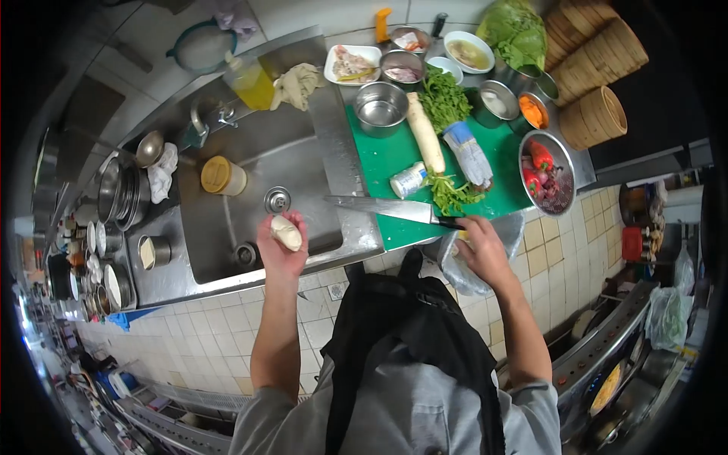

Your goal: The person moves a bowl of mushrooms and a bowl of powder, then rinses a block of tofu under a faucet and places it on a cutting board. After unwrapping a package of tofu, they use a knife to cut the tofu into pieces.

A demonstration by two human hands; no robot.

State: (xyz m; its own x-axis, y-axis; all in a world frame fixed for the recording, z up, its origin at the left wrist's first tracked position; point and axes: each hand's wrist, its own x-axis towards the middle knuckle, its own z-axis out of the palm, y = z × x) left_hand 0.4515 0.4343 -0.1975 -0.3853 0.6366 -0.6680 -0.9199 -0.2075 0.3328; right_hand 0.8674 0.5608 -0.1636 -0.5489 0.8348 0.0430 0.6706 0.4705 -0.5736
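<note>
In my left hand (282, 254), held over the front of the sink, rests a pale, oblong peeled piece (286, 233), its kind unclear, with my fingers curled round it. At the front edge of the green cutting board (371, 163), my right hand (484, 246) has its fingers on the black handle of a large kitchen knife (387, 207). The blade lies flat and points left, its tip reaching past the board over the steel counter. Just behind the knife are leafy greens (453, 196), a small white jar (409, 180), a white radish (426, 136) and a bundle in a printed wrapper (468, 154).
A yellow-lidded tub (223, 176) stands in the steel sink (296, 163). A colander with red peppers (547, 173) sits at the board's right end. Bowls, a meat tray (353, 64) and bamboo steamers (594, 117) line the back. Below hangs a lined bin (462, 269).
</note>
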